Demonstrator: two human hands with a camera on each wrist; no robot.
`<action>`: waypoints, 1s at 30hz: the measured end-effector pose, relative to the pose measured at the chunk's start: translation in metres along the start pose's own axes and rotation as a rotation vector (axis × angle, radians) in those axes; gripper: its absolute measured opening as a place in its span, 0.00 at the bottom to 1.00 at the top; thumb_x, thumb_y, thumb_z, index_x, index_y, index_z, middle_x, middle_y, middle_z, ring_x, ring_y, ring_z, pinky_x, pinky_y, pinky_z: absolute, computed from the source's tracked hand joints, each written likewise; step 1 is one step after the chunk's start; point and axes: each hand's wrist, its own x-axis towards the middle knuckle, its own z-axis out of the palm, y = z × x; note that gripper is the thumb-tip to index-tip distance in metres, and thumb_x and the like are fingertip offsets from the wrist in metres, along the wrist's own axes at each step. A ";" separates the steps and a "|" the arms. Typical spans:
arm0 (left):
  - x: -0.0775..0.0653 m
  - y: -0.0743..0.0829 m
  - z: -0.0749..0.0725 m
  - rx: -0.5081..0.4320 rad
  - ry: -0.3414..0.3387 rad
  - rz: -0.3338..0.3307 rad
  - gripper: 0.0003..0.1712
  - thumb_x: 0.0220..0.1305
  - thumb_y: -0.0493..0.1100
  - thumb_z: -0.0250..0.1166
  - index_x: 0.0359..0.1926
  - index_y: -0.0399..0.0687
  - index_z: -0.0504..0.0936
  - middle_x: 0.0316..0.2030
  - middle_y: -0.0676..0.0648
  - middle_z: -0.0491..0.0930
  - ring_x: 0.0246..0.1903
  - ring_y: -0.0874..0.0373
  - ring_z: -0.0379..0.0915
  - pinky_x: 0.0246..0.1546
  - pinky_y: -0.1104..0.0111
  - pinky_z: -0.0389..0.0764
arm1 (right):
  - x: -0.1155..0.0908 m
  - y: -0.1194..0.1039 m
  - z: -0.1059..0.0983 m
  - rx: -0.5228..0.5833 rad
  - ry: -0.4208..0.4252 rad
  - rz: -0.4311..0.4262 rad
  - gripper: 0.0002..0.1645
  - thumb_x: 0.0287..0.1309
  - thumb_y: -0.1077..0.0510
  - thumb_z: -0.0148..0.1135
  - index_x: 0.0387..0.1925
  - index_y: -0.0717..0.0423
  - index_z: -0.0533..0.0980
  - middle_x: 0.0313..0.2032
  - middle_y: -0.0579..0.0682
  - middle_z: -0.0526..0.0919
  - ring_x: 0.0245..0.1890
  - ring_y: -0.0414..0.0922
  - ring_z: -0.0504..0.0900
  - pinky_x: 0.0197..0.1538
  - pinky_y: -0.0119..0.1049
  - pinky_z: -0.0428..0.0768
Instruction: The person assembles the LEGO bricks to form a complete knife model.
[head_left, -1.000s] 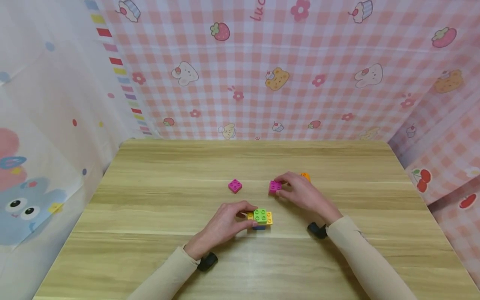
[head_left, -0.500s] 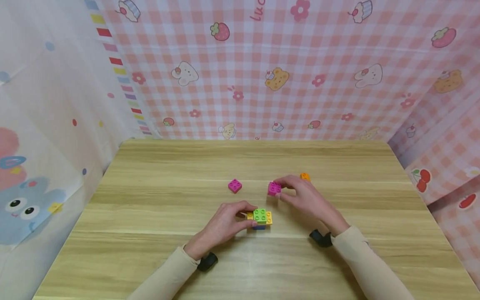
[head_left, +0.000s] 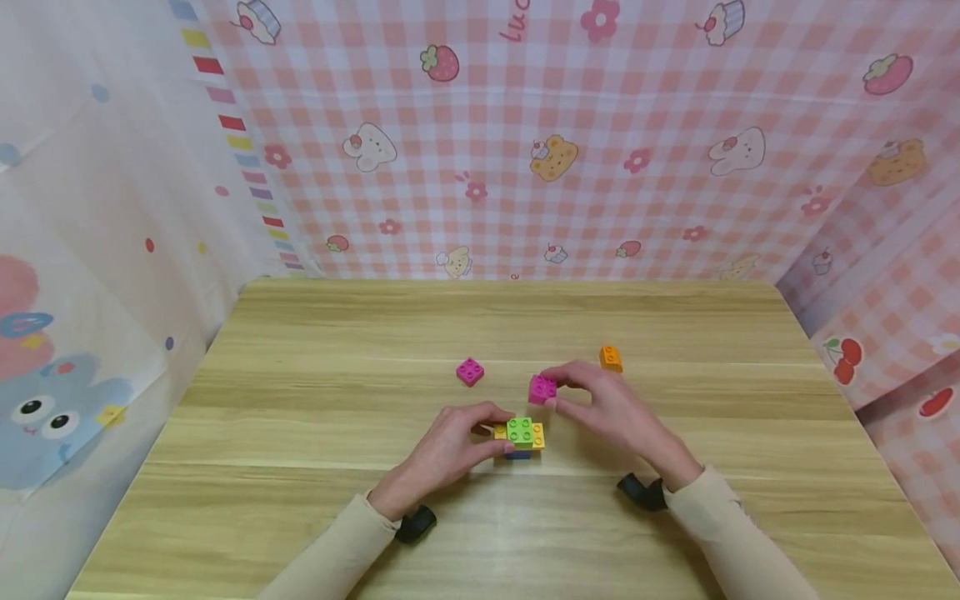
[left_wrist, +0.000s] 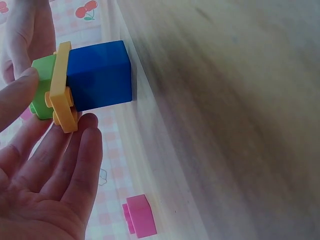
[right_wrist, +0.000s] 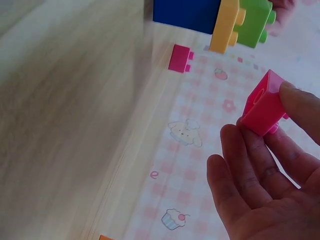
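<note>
On the table stands a small stack of toy building bricks: a blue brick (left_wrist: 100, 75) at the bottom, a flat yellow brick (left_wrist: 61, 85) across it, and a green brick (head_left: 520, 431) on top. My left hand (head_left: 452, 440) holds the stack from its left side, thumb and fingers on the green brick. Just behind and to the right of the stack, my right hand (head_left: 611, 406) pinches a magenta brick (right_wrist: 265, 107) between thumb and fingers. That brick is raised off the table and tilted, its hollow underside partly showing in the right wrist view.
Behind the left hand, a second magenta brick (head_left: 470, 372) lies on the wooden table (head_left: 337, 333). Further right, beyond the right hand, lies an orange brick (head_left: 611, 358). A pink checked cloth (head_left: 495, 225) hangs along the table's far edge.
My right hand has lifted the magenta brick and brought it nearer and slightly left, towards the stack. The orange brick has come fully into sight. My left hand and the stack stay put.
</note>
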 end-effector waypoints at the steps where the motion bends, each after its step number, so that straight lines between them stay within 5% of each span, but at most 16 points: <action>1: 0.000 0.000 0.000 0.000 0.000 -0.001 0.19 0.68 0.43 0.72 0.56 0.42 0.84 0.49 0.48 0.87 0.46 0.58 0.84 0.49 0.69 0.84 | -0.001 -0.001 0.000 0.004 -0.003 -0.004 0.20 0.68 0.55 0.69 0.59 0.53 0.81 0.55 0.48 0.84 0.57 0.49 0.82 0.61 0.53 0.81; 30: 0.000 0.003 0.002 -0.045 0.003 -0.005 0.18 0.68 0.41 0.72 0.55 0.39 0.85 0.50 0.45 0.87 0.46 0.56 0.86 0.48 0.71 0.85 | -0.011 -0.018 0.013 0.035 -0.052 -0.131 0.19 0.64 0.54 0.73 0.56 0.49 0.82 0.51 0.41 0.85 0.54 0.42 0.83 0.58 0.48 0.83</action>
